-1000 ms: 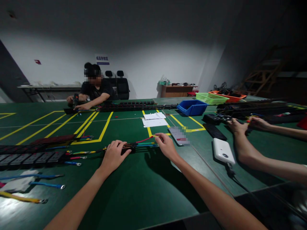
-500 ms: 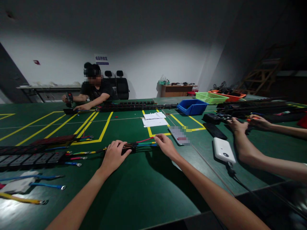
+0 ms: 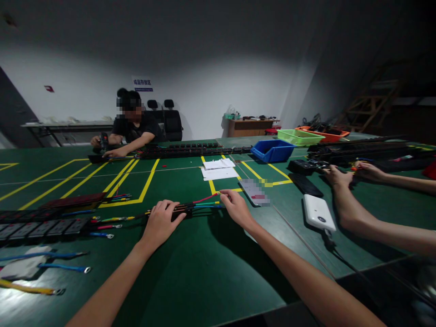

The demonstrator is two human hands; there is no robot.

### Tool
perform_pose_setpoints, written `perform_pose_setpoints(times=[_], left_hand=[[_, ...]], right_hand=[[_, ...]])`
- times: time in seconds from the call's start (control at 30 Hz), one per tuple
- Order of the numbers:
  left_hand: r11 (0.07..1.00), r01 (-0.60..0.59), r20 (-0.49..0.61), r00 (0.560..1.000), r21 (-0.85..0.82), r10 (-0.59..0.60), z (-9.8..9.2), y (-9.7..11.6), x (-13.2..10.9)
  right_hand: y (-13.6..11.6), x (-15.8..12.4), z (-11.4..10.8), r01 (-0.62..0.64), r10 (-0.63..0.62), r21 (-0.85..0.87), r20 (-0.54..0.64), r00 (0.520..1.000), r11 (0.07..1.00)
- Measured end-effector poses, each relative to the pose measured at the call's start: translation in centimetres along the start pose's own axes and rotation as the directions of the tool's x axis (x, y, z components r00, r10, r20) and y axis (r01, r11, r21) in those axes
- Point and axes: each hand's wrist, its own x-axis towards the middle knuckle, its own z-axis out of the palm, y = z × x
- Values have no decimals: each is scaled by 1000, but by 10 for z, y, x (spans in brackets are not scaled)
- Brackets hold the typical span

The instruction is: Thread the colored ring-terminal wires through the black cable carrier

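Note:
My left hand [image 3: 163,220] is closed over a narrow black part [image 3: 181,208] from which several coloured wires run out to the right; its fingers cover most of the part. A red wire [image 3: 204,200] rises from it to the fingertips of my right hand [image 3: 235,209]. Thumb and index finger of that hand are pinched at the wire's yellow-tipped end. Just below, a green wire [image 3: 204,203] and a blue wire [image 3: 213,207] stretch toward the same hand. Left of my left hand, a yellow-green wire [image 3: 119,219] lies on the green table [image 3: 190,272].
Black socket strips [image 3: 44,229] and lugged cables [image 3: 64,267] lie at left. A phone [image 3: 254,191], white power bank [image 3: 319,212], papers [image 3: 218,170] and blue bin [image 3: 272,151] are right of centre. Co-workers' hands [image 3: 340,176] work at right; another person [image 3: 134,122] sits opposite.
My hands keep nearly the same places, with the red wire's end still at my right fingertips. Across the table, the person's dark hand tool has shifted slightly right.

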Motion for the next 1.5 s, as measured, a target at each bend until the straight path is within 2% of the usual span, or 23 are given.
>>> perform_pose_setpoints(times=[0.1,0.17,0.27,0.4,0.5,0.6,0.67,0.77,0.87,0.97,1.07,1.23,1.3,1.4,1.5], left_hand=[[1000,6,1,1000,-10,-6,0,-1,0],[1000,8,2,1000,-18,-8,0,-1,0],[1000,10,-2,1000,-23,-10,0,0,0],[999,17,2,1000,-34,-17,-1,0,0],[999,15,0,1000,-32,-15,-1,0,-1],[1000,16,4,1000,-21,-16,-2,1,0],[1000,10,-4,1000,-10,-10,-3,2,0],[1000,4,-10,1000,6,-4,-2,3,0],[1000,6,-12,1000,6,-6,-1,3,-1],[1000,10,-17,1000,-4,-10,0,2,-1],[1000,9,-14,1000,-9,-9,1,1,-1],[999,13,-13,1000,-35,-14,-1,1,-1],[999,18,-15,1000,-41,-19,-1,2,-1],[999,21,-17,1000,-38,-21,-3,3,-1],[999,29,-5,1000,-39,-29,-3,3,-1]], right_hand=[[7,2,0,-9,34,-192,127,991,981],[7,2,0,-7,54,-249,182,982,969],[3,1,1,-25,53,-189,141,989,982],[-1,-1,3,-109,109,1,36,993,994],[-2,-1,4,-174,174,30,25,984,984],[-4,0,3,-177,175,62,30,984,982],[-7,-1,2,-108,110,148,-4,994,983],[-17,-6,-1,103,-91,230,-61,994,968],[-29,-13,-3,303,-299,185,-52,953,935],[-33,-16,-4,371,-371,90,-19,928,924],[-26,-13,-4,322,-322,36,-7,947,946],[-8,-4,0,105,-104,-15,36,994,994],[-4,-1,0,43,-32,-101,100,994,994],[-3,0,0,23,24,-213,213,977,977],[-4,0,-1,5,50,-235,225,973,972]])
